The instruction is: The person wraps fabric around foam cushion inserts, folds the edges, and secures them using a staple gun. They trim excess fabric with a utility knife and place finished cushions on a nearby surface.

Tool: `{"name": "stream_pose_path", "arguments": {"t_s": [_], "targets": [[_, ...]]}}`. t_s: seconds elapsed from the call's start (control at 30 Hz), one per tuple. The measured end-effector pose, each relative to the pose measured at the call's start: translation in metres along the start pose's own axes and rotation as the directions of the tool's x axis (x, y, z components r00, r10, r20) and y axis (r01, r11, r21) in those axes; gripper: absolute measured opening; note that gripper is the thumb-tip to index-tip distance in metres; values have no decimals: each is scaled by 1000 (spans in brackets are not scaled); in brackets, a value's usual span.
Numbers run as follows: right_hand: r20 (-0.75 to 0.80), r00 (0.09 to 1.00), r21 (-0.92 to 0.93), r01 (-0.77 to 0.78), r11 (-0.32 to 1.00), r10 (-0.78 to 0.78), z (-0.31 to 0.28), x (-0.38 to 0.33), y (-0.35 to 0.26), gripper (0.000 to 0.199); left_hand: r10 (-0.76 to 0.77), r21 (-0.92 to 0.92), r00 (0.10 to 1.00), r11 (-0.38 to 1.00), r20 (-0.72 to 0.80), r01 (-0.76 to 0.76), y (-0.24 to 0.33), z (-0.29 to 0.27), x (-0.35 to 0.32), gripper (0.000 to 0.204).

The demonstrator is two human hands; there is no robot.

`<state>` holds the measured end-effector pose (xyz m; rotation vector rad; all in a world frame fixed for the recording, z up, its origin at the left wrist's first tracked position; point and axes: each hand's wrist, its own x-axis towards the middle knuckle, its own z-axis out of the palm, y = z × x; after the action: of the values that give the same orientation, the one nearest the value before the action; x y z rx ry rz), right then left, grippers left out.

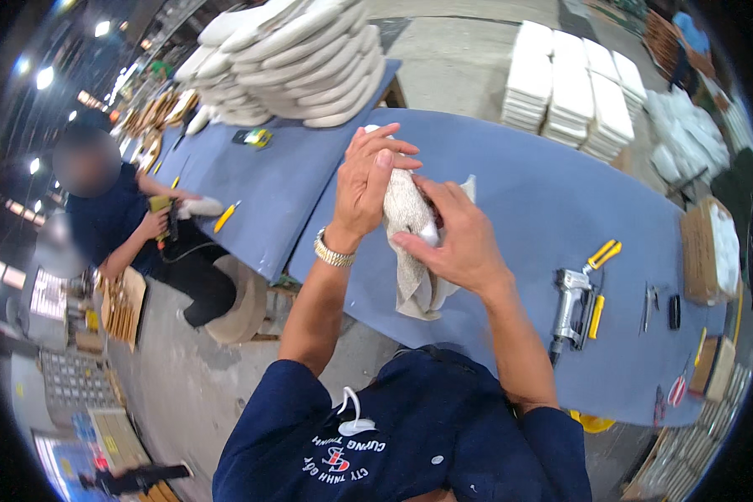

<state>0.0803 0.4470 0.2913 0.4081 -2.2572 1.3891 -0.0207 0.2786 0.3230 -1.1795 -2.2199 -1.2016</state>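
Observation:
A narrow pad covered in light beige textured fabric (406, 201) stands out over the blue work table, with loose fabric ends hanging at its near side. My left hand (361, 180) lies against its far left end, fingers stretched across the top and thumb extended. My right hand (464, 238) grips the fabric-covered pad from the right, thumb on the near side and fingers on the far side. The palm hides part of the fabric under it. A watch with a metal band (335, 251) is on my left wrist.
Right of my hands lie a silver staple gun (571, 301), a yellow cutter (604, 253) and scissors (678, 387). A carton (707, 251) stands at the right edge. White padded pieces (309, 63) are piled far left. A co-worker (113, 201) sits at the left, holding a tool.

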Motion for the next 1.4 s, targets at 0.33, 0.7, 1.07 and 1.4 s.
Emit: {"name": "stream_pose_path", "arguments": {"t_s": [0.33, 0.7, 1.07, 1.4], "targets": [[191, 962, 141, -224, 964, 196, 13, 9, 12, 31, -45, -192, 991, 981, -125, 21, -26, -33, -27, 48], [-207, 970, 177, -88, 980, 125, 23, -32, -4, 18, -190, 3, 866, 976, -463, 216, -18, -48, -67, 59], [77, 941, 208, -337, 918, 328, 75, -15, -22, 33, -136, 414, 769, 778, -624, 473, 11, -55, -98, 44], [54, 998, 502, 5, 865, -37, 121, -49, -39, 14, -137, 222, 657, 874, -741, 432, 3, -67, -140, 44]]}}
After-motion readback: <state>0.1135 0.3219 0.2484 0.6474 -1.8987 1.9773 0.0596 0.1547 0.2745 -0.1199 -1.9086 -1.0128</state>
